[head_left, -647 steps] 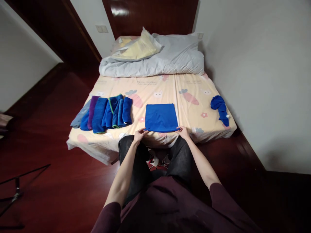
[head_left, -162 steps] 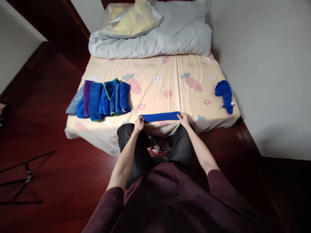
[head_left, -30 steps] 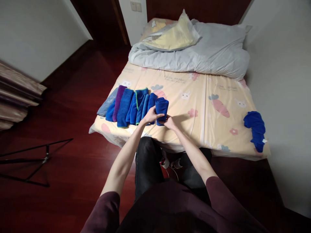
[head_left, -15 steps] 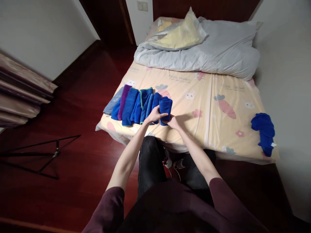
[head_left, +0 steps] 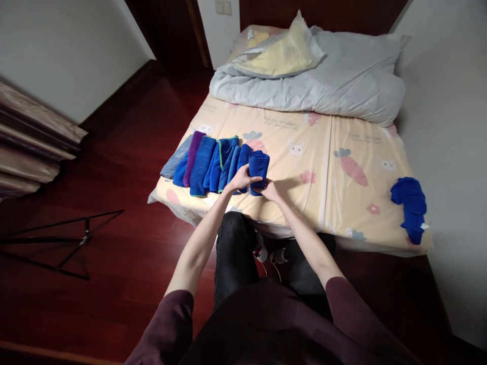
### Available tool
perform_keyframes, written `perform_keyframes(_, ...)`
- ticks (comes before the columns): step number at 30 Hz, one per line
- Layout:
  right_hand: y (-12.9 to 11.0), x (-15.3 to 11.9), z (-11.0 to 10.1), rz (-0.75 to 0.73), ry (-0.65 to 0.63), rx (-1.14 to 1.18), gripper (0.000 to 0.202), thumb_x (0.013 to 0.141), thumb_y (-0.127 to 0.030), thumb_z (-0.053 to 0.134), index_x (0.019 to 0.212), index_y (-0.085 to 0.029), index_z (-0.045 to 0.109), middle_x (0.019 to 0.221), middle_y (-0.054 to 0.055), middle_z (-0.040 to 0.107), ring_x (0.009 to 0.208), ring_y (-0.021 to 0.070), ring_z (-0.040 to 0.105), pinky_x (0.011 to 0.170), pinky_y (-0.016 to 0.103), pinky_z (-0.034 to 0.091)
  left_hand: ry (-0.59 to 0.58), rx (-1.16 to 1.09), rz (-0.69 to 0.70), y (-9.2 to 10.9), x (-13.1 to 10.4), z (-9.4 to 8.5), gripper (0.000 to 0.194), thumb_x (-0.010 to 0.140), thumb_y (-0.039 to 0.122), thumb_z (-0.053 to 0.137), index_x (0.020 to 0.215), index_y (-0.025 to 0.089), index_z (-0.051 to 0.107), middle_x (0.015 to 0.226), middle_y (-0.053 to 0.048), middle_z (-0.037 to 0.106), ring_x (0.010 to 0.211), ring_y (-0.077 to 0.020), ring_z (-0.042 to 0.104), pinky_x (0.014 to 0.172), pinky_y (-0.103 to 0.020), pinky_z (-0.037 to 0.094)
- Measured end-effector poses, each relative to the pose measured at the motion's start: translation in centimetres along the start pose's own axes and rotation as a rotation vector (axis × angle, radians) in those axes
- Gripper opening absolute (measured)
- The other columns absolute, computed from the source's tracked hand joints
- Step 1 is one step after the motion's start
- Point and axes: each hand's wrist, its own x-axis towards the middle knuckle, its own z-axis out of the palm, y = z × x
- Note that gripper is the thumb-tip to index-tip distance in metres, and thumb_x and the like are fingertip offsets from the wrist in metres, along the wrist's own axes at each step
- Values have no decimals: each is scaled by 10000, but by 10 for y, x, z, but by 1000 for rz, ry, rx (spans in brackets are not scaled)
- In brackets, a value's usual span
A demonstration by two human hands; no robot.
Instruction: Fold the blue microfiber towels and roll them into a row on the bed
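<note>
A rolled blue towel (head_left: 259,166) stands between my hands near the bed's front edge, its coiled end facing up. My left hand (head_left: 242,178) grips it from the left, thumb across its front. Low on its right side, my right hand (head_left: 271,190) closes on it, some fingers hidden behind the roll. Just left of it lies a row of folded towels, mostly blue, among them a blue one with green edging (head_left: 227,147), a purple one (head_left: 194,157) and a grey-blue one (head_left: 177,159) at the far left.
A crumpled blue cloth (head_left: 411,205) lies at the right edge of the bed (head_left: 289,177). Behind are a grey quilt (head_left: 353,76) and a yellow pillow (head_left: 281,58). A black tripod leg frame (head_left: 63,241) stands on the floor at left, near a curtain (head_left: 30,147).
The view has shifted very slightly. Both hands keep their hold on the rolled towel, and the other towels have stayed in place.
</note>
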Motion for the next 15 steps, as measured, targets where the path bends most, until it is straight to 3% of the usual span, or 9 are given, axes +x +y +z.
perform_keyframes(6, -2, -1, 0, 8, -2, -20, 518, 633, -236, 932, 1103, -158, 728, 1041, 101, 805, 908, 254, 769, 892, 435, 646, -16, 9, 4, -4, 1, -1, 666, 587, 419, 985, 1099, 108, 694, 1022, -114, 736, 992, -303, 708, 945, -448, 598)
perform_keyframes(9, -1, -1, 2, -15, -18, -23, 624, 640, -295, 941, 1201, -162, 702, 1123, 121, 784, 972, 270, 762, 912, 443, 643, -9, 22, 43, -6, 2, -2, 844, 578, 427, 991, 1283, 104, 656, 1240, -175, 702, 1246, -372, 650, 1089, -481, 541)
perform_keyframes(12, 2, -6, 2, -130, 61, -37, 992, 606, -370, 968, 1485, -215, 536, 1454, 158, 636, 1305, 312, 645, 1010, 439, 614, 79, 161, 102, -11, 3, -6, 1268, 486, 419, 1028, 1566, 111, 440, 1600, -248, 447, 1578, -420, 322, 1286, -508, 325)
perform_keyframes(15, 10, -16, -1, -177, 195, -158, 1342, 562, -410, 996, 1669, -225, 259, 1705, 190, 330, 1554, 344, 388, 1191, 488, 487, 100, 362, 89, -20, 2, -13, 1580, 484, 504, 1022, 1700, 94, 101, 1758, -283, 41, 1654, -418, -9, 1346, -525, 98)
